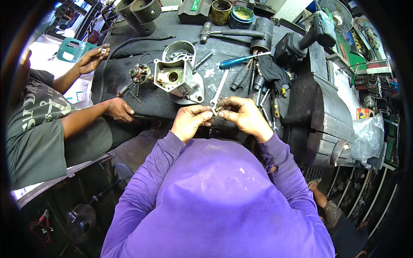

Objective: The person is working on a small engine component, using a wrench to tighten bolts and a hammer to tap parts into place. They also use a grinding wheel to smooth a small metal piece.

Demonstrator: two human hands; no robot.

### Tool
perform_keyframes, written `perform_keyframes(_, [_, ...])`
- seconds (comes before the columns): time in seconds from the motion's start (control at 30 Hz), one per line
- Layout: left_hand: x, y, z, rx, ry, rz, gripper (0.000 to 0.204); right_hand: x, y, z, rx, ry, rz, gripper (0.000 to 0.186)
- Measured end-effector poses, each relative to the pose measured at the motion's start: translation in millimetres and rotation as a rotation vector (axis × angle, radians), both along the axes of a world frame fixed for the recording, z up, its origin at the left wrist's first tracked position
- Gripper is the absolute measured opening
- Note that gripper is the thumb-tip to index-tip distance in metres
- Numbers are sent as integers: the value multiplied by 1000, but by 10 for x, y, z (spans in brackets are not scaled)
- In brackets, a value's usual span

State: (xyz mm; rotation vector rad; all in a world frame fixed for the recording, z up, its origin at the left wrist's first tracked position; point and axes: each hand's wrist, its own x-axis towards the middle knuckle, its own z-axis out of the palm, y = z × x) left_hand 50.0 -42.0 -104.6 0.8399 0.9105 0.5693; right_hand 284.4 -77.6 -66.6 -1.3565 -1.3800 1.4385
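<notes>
My left hand [195, 119] and my right hand [236, 114] meet at the bench's near edge, fingers pinched on a small metal part [216, 109], partly hidden by fingertips. A long silver wrench [222, 84] lies just beyond them. To their upper left stands a cast metal housing [177, 88] with an open square chamber, beside a round assembly [140, 74] and some loose bolts [135, 95]. A blue-handled screwdriver [228, 63] lies farther back.
A co-worker at left [38, 112] holds a small piece in a raised hand [88, 58]. On the dark bench [129, 43] are a hammer [232, 33], cans [220, 12], a drill [318, 32] and several tools [262, 99]. Another person's arm [320, 195] shows lower right.
</notes>
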Motion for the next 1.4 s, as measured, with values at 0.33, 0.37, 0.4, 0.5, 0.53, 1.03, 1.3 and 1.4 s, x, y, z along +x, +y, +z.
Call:
perform_keyframes(0.33, [0,69,-69,80,77,-85,28,47,143,-74,-101,-69,53,28])
perform_keyframes(0.37, [9,72,-82,87,89,-89,28,56,151,-116,-147,0,37,27])
perform_keyframes(0.4, [21,72,-95,95,101,-92,28,48,169,-169,-197,63,12,25])
perform_keyframes(0.5, [54,63,-149,63,71,-37,25,2,200,-334,-268,261,-47,20])
perform_keyframes(0.53, [53,53,-170,32,73,-41,24,-17,196,-379,-276,297,-59,19])
perform_keyframes(1.03, [-136,-178,-456,-470,-97,-107,23,-131,-186,-303,-219,-19,-7,18])
perform_keyframes(1.3, [-103,-109,-319,-40,150,-160,21,-184,-151,-402,-470,271,-161,20])
perform_keyframes(1.4, [-79,-63,-292,71,222,-184,20,-202,-142,-440,-460,345,-182,20])
